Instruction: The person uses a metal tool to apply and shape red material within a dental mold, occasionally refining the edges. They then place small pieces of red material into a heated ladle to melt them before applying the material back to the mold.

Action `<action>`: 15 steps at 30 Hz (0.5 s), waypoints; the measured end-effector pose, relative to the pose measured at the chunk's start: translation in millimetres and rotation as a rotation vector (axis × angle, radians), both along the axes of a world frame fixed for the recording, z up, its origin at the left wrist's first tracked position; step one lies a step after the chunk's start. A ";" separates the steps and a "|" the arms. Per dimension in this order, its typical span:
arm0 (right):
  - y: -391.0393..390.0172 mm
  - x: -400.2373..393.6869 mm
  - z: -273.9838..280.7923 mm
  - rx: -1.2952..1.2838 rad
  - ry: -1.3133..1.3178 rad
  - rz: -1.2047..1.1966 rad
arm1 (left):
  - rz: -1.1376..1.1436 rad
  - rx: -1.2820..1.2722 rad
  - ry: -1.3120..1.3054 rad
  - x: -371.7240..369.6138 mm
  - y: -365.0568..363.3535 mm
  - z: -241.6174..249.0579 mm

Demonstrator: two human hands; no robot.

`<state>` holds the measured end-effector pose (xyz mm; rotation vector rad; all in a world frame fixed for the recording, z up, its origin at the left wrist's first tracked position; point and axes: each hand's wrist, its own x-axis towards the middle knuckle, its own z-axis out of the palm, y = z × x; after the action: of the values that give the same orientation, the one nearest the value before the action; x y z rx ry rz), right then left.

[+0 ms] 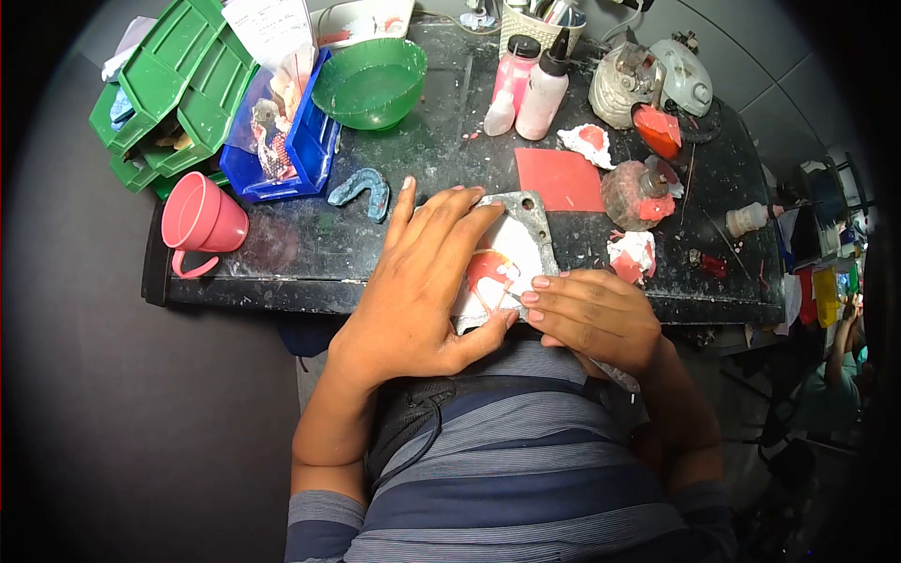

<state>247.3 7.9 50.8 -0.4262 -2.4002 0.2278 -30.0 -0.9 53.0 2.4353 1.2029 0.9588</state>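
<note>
A metal dental flask half filled with white plaster sits at the table's front edge, close to my body. Pink wax shows in the middle of the plaster. My left hand grips the flask from the left, fingers over its far side and thumb along the near side. In my right hand is a slim metal carving tool; its handle sticks out below the palm. The tool's tip points at the plaster beside the wax; whether it touches cannot be made out.
Left of the flask lie a blue horseshoe-shaped impression, a pink mug, a blue bin and a green bowl. Beyond it are a pink wax sheet, squeeze bottles and a glass burner. A person is far right.
</note>
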 end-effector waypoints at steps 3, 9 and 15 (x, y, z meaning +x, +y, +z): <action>0.6 0.0 -0.6 0.021 -0.016 0.003 | -0.001 0.003 0.001 -0.1 0.1 0.0; 0.7 0.5 -0.3 -0.001 0.000 -0.014 | -0.003 0.004 0.007 -0.7 0.2 -0.2; 1.7 0.0 0.4 -0.016 0.017 -0.002 | -0.006 0.008 0.004 -1.2 0.2 -0.6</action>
<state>247.4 9.7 51.2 -0.4327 -2.3830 0.2482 -31.3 -0.7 52.4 2.4471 1.1951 0.9595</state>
